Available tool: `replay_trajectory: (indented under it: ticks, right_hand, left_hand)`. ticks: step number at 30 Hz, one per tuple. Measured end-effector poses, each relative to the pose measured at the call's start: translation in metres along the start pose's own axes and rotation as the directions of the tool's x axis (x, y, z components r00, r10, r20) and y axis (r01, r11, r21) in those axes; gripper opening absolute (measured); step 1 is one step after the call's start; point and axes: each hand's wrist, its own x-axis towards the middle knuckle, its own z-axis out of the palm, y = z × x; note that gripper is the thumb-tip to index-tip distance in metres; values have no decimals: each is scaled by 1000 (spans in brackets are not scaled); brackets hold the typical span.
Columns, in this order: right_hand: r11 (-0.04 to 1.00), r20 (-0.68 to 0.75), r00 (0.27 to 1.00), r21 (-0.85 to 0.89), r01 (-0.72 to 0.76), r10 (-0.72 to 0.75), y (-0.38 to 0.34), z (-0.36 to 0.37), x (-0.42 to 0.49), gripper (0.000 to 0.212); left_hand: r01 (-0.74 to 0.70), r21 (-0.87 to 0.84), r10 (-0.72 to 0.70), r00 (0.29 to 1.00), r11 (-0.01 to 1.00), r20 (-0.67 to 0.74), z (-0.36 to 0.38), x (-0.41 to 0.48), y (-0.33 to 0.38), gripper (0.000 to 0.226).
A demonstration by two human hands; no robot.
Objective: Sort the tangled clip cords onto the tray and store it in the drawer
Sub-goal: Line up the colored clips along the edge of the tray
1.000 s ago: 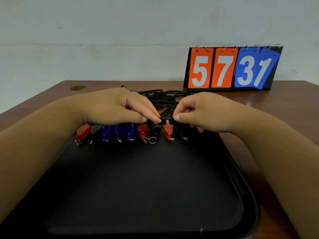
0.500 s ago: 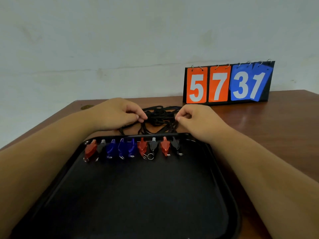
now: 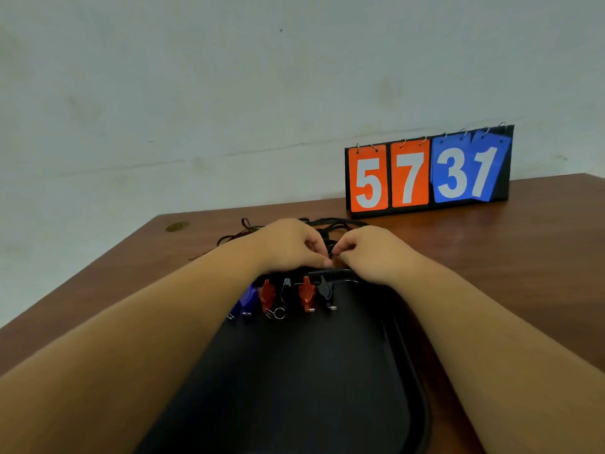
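**First onlooker:** Start from the left for me. What's the left hand (image 3: 289, 247) up to?

**Second onlooker:** Fingers curled in, thumb tip showing. It's pinching a black strand of the cords (image 3: 334, 224), just past the far rim of the tray (image 3: 311, 371).

**First onlooker:** And the right hand (image 3: 373, 253)?

**Second onlooker:** Same again, mirrored. It has a narrow pinch on the same bit of strand, and the fingertips of the two hands nearly meet. Neither is nearer; they're level on it.

**First onlooker:** So where's the knot from there?

**Second onlooker:** Straight beyond the knuckles. It's heaped on the table (image 3: 523, 257), between the hands and the scoreboard (image 3: 429, 172), with a loose loop trailing off to the left. The clips (image 3: 307, 294) lie the other way, on the near side of the hands. They're in a row on the tray floor just inside the far rim, blue then red, black, red, black. The left forearm hides whatever is further left.

**First onlooker:** The cords run front to back, then?

**Second onlooker:** As I read it, yes: from each clip, over the rim, away into the heap. I'd say freeing a strand means drawing it towards the tray along that line, and the neighbouring loops could snag and come with it
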Motion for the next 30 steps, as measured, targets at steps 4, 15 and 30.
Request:
replay_trajectory:
  ticks: [4,15,30]
  right_hand:
    - [1000,0,1000,16,1,-1,2,1,3,30]
    - [994,27,997,80,69,-72,4,6,5,17]
    - [998,-27,1000,69,5,-3,3,7,11,21]
  left_hand:
    - [40,-31,-38,997,999,61,-1,10,3,13]
    - [79,-86,-81,996,993,-26,-5,14,-2,5]
    - [55,-5,-55,997,998,47,-4,9,-4,7]
